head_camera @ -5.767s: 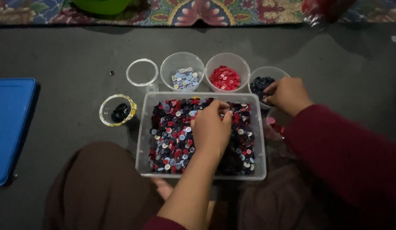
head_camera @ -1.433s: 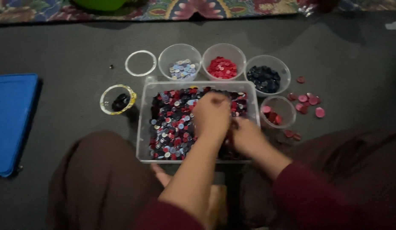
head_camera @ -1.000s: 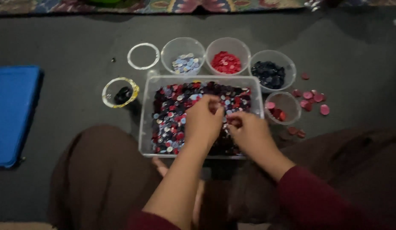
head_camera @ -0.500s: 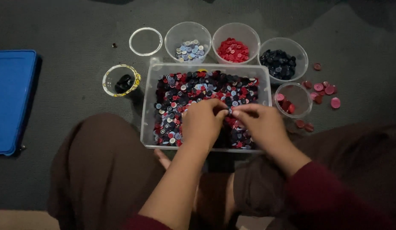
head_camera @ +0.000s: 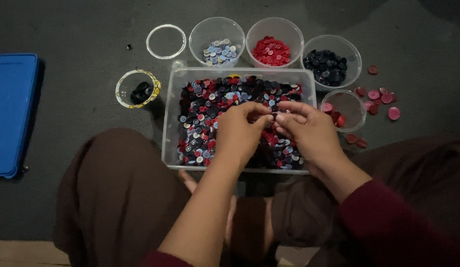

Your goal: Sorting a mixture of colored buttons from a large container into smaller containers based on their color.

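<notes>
Clear plastic bin (head_camera: pixel 171 118) of mixed red, blue and dark buttons (head_camera: pixel 210 106) sat on the grey floor before crossed legs, with sorted tubs (head_camera: pixel 217 30) behind. Over it met left hand (head_camera: pixel 240 131) and right hand (head_camera: pixel 309 131), fingertips (head_camera: pixel 267 118) pinched on something too small to identify, probably one button. Best done by pinching edges only, low above the pile.

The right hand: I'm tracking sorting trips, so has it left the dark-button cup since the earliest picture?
Yes: right hand moved back over the clear bin, meeting the left hand.
</notes>
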